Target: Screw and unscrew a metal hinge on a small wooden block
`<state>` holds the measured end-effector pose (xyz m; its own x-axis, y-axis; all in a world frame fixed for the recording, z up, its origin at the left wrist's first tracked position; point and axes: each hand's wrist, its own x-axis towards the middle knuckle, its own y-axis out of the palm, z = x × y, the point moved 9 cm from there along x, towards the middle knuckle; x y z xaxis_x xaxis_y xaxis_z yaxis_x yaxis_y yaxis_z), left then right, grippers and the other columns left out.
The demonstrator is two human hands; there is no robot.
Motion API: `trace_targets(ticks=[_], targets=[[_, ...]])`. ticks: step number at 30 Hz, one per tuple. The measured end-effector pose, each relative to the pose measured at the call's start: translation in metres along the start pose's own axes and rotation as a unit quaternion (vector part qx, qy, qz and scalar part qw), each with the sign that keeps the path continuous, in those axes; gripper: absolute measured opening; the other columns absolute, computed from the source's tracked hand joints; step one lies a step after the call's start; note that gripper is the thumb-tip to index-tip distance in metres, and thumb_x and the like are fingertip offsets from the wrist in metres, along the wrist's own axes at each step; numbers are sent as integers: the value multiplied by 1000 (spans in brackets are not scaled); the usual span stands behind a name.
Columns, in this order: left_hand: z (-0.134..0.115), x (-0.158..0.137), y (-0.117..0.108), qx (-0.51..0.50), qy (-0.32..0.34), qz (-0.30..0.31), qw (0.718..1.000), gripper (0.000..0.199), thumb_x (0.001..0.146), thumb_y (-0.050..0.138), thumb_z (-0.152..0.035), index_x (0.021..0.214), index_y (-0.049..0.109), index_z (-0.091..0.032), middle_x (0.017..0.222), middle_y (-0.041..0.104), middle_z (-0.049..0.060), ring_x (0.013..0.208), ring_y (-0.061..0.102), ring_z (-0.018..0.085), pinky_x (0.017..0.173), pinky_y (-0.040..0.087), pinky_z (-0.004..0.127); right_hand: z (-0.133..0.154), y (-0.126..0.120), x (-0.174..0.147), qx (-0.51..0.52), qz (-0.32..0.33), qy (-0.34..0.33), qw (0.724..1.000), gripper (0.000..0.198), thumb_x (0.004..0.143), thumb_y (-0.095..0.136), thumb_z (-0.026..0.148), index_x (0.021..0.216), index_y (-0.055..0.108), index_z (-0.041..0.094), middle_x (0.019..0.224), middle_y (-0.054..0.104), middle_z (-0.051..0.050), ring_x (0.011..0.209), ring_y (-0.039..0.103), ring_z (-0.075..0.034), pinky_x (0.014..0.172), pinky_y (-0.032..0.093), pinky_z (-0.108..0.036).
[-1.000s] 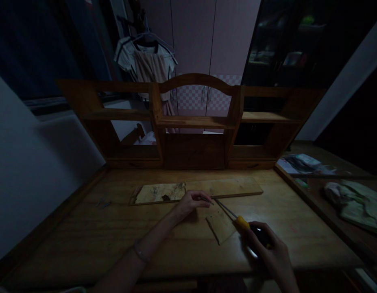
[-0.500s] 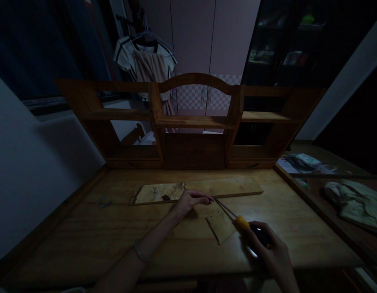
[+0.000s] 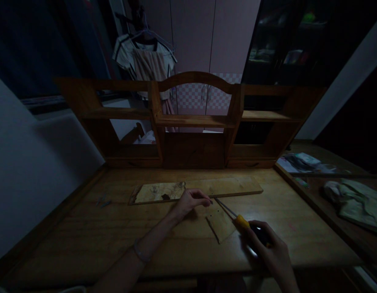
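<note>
My right hand (image 3: 269, 246) is wrapped round the yellow and black handle of a screwdriver (image 3: 242, 221), its shaft pointing up and to the left. Close to the screwdriver's tip, the thumb and fingertips of my left hand (image 3: 191, 202) are pinched together on something small and dark that I cannot make out. Behind both hands lies a long wooden board (image 3: 231, 187), its left part pale and stained. A smaller piece of wood (image 3: 222, 228) with dark holes and a rough left edge lies on the desk below the screwdriver's shaft.
Several small thin metal pieces (image 3: 103, 202) lie at the left of the wooden desk (image 3: 115, 236). A wooden shelf unit (image 3: 194, 121) stands along its back edge. Crumpled cloth (image 3: 359, 203) lies on a lower surface at the right. The room is dim.
The fingertips of my left hand have drawn slightly down and left, leaving a small gap to the screwdriver's tip. My right hand and the boards have hardly moved.
</note>
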<state>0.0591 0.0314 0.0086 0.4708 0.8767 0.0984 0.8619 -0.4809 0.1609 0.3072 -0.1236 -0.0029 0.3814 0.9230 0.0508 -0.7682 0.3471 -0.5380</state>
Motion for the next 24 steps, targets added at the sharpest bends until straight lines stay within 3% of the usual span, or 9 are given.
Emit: trace_targets(ticks=[6, 24], targets=[[2, 0, -1, -12, 2, 1, 1000, 21, 62, 83, -25, 72, 71, -11, 71, 71, 6, 64, 64, 14, 65, 50, 25, 6, -3, -2, 9, -37, -13, 999, 41, 73, 64, 59, 97, 64, 26, 91, 70, -1, 82, 66, -21, 71, 48, -26], [-3, 1, 0, -51, 22, -11, 998, 26, 58, 85, -26, 66, 65, -11, 82, 68, 4, 67, 64, 14, 68, 53, 27, 12, -5, -4, 6, -52, -18, 998, 44, 72, 63, 62, 95, 65, 25, 91, 70, -3, 82, 65, -22, 70, 49, -28]])
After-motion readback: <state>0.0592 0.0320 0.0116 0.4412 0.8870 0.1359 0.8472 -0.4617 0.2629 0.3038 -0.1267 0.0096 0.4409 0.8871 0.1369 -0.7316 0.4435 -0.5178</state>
